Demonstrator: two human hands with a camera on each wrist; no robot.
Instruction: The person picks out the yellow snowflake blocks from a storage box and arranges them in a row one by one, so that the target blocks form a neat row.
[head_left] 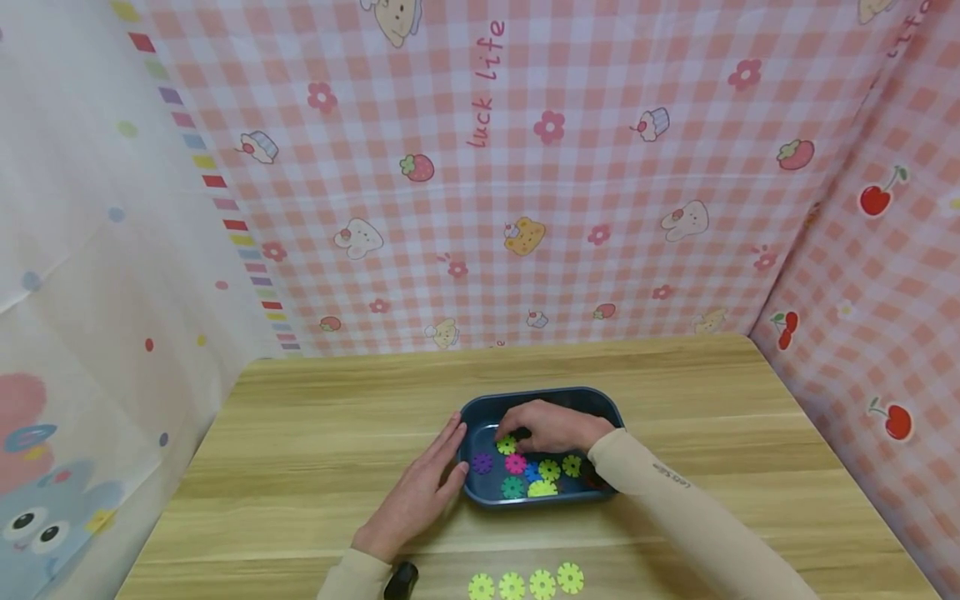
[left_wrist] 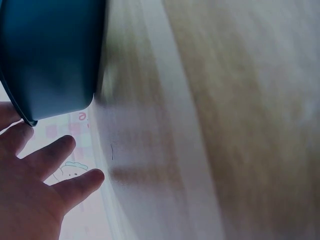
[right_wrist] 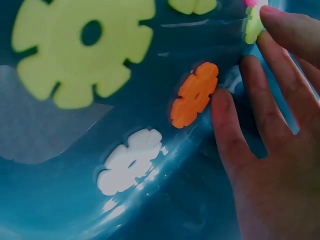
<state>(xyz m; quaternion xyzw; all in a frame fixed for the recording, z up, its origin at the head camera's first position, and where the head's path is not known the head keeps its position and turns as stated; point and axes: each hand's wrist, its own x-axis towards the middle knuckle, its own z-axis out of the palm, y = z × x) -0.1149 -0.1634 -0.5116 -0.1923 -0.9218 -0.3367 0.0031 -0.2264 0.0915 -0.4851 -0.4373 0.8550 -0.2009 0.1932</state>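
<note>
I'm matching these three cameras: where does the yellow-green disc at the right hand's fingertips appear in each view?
Head: the yellow-green disc is below centre, slightly right, at the right hand.
Left wrist: not in the picture.
Right wrist: the yellow-green disc is near the top edge, right of centre.
Shared landmark: the blue tray, seen in all three.

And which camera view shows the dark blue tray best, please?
The head view: the dark blue tray shows almost whole there, with the right hand and sleeve covering part. The left wrist view shows only some of its outside; the right wrist view, only some of its inside, close up.
</note>
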